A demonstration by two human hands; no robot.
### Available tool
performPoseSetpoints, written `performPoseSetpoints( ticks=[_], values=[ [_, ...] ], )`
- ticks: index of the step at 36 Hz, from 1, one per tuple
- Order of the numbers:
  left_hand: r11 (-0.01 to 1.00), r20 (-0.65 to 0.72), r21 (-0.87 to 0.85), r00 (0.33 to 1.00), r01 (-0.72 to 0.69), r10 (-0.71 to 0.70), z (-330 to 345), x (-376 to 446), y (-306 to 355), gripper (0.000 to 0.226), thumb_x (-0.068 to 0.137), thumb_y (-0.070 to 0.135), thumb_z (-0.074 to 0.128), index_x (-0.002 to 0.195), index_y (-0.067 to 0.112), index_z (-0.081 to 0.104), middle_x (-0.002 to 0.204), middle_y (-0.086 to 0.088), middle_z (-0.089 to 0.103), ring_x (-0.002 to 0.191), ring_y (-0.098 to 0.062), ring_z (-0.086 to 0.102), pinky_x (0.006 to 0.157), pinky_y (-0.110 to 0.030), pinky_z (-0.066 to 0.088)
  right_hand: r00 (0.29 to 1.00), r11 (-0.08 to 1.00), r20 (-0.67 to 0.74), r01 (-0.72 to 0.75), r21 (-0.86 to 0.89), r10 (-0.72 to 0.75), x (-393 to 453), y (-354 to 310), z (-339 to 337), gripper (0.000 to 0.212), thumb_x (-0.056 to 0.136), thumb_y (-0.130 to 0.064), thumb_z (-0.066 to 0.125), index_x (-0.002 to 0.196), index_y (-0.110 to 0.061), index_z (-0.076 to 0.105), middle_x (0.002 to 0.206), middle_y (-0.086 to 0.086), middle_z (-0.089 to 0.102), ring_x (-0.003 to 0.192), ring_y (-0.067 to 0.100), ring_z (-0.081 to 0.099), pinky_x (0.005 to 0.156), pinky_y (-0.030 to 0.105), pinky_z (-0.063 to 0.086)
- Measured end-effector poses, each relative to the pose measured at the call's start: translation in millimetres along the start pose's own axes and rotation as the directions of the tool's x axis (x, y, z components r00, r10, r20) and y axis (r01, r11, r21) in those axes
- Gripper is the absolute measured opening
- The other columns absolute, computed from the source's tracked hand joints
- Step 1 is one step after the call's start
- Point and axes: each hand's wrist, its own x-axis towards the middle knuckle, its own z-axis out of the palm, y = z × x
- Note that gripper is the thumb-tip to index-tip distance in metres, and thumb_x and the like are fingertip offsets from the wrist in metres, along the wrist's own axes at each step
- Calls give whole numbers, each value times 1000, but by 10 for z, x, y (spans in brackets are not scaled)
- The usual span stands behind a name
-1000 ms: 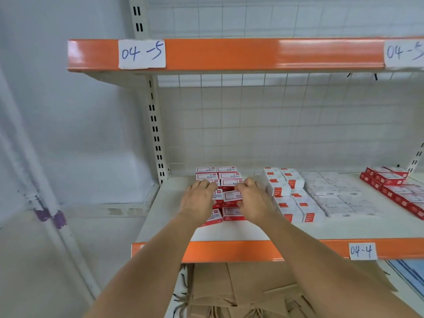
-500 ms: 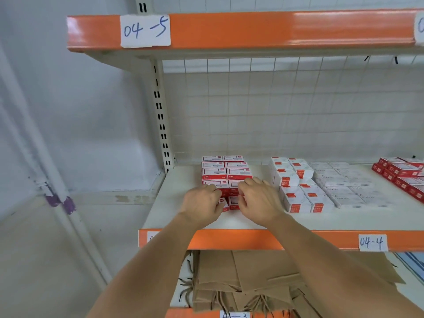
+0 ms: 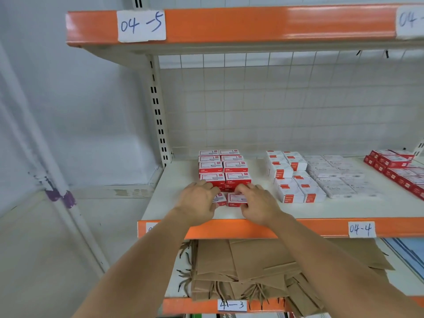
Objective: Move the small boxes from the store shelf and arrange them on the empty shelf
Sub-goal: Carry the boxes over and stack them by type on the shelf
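Small red-and-white boxes (image 3: 223, 169) are stacked in two columns at the left of the white shelf labelled 04-4 (image 3: 298, 227). Two more boxes lie single in front of that stack. My left hand (image 3: 197, 203) curls over the front left box (image 3: 220, 200), which is mostly hidden under it. My right hand (image 3: 258, 203) grips the front right box (image 3: 236, 199), fingers bent against the stack behind it. Both forearms reach over the orange shelf edge. The orange shelf labelled 04-5 (image 3: 252, 25) is overhead; its top surface is hidden.
White boxes with red corners (image 3: 296, 188), flat white packs (image 3: 339, 177) and red boxes (image 3: 397, 171) fill the shelf to the right. Brown paper bags (image 3: 241, 267) lie on the shelf below. A wire grid backs the shelf; a slotted upright (image 3: 158, 115) stands left.
Both hands slid from the middle of the stack toward the shelf's front edge and now sit on the front row. The view has dropped a little.
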Motion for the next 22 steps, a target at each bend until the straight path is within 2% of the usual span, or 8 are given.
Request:
performPoseSetpoints(
  ticks=[4,7,9,11,14,16,20,22],
  values=[
    [996,-117,48,990,-76,82,-60,15,-11,37,88,32,59,123,18,58,116,1,60,111,-22,53,94,-33,41,998,1000,-57,9,26,-8,-46,28,-51,42,91,-15,56,130,-22,43,132,-4,51,119,15,43,90,26,39],
    [999,-267,20,963,-36,40,-107,102,-32,38,70,21,76,106,16,67,97,0,66,91,-24,62,79,-34,50,978,999,-206,-42,3,42,-31,52,-137,46,92,-16,53,135,-23,41,134,-5,50,124,16,41,97,33,40],
    [1000,-299,12,954,3,0,-143,174,-38,38,69,17,76,106,15,68,98,0,67,92,-25,61,82,-34,50,960,998,-274,-54,15,56,36,58,-188,47,90,-15,54,135,-24,42,131,-5,53,124,17,40,96,36,43],
    [999,-288,3,957,38,-36,-166,233,-32,38,76,15,71,114,15,67,105,-1,68,101,-26,58,91,-36,46,956,997,-283,-72,26,77,124,57,-209,47,89,-15,55,134,-26,45,126,-5,57,122,18,40,94,36,43],
    [995,-186,-19,977,99,-101,-158,303,-18,42,94,20,53,136,19,52,129,1,58,123,-24,44,107,-34,27,958,992,-261,-113,52,123,240,57,-192,45,89,-19,56,130,-35,48,122,-2,54,119,23,44,95,40,44],
    [993,-167,-14,979,120,-121,-118,336,-20,44,98,23,46,142,23,44,137,5,51,129,-20,37,109,-30,21,962,992,-244,-116,51,125,285,59,-178,45,88,-19,56,128,-38,49,120,-1,51,120,26,44,99,44,42],
    [987,-144,-19,977,158,-159,-73,395,-45,44,99,26,43,143,28,41,139,9,48,130,-17,35,107,-27,21,965,985,-197,-163,60,172,375,93,-169,45,92,-19,54,131,-40,49,123,1,47,121,27,44,108,46,34],
    [987,-129,-38,979,157,-161,-50,421,-77,43,99,25,42,142,30,42,139,9,47,131,-16,34,106,-27,21,968,990,-209,-133,57,142,415,105,-171,45,92,-19,54,131,-40,50,125,-1,50,123,24,43,108,44,31]
  ],
)
